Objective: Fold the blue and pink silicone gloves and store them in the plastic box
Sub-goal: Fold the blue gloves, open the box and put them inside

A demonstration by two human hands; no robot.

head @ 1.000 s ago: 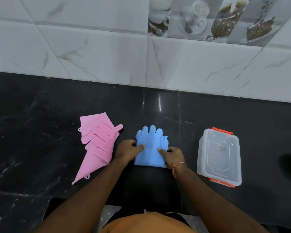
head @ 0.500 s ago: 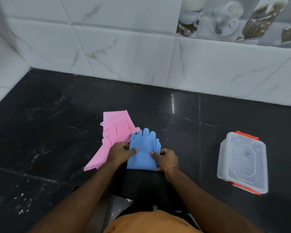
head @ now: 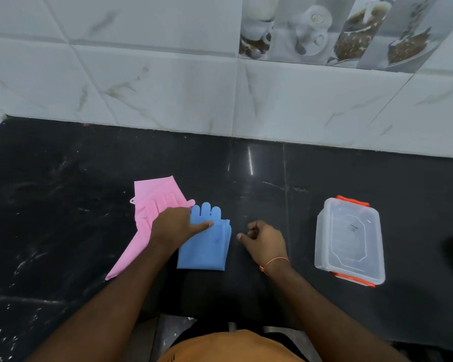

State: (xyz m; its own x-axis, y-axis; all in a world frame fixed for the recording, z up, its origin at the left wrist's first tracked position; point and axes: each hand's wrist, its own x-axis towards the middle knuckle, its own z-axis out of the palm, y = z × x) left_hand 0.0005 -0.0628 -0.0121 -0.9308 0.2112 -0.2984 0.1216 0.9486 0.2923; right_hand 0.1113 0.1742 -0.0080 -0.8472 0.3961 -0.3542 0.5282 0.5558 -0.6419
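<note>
The blue gloves (head: 207,246) lie folded in a stack on the black counter, fingertips pointing away from me. My left hand (head: 174,226) rests on their upper left part, thumb stretched across the blue silicone, pressing rather than gripping. The pink gloves (head: 152,210) lie flat and unfolded just left of the blue ones, partly under my left hand and forearm. My right hand (head: 263,237) hovers a little right of the blue stack, fingers loosely curled, holding nothing. The clear plastic box (head: 349,240) with orange clips stands closed at the right.
A white marbled tile wall (head: 220,87) runs along the back of the black stone counter (head: 63,192). The counter's front edge lies just below my forearms. Bare counter shows between my right hand and the box.
My right hand has let go of the blue gloves and drawn off to the right. My left hand has slid up onto the stack. The camera view has shifted.
</note>
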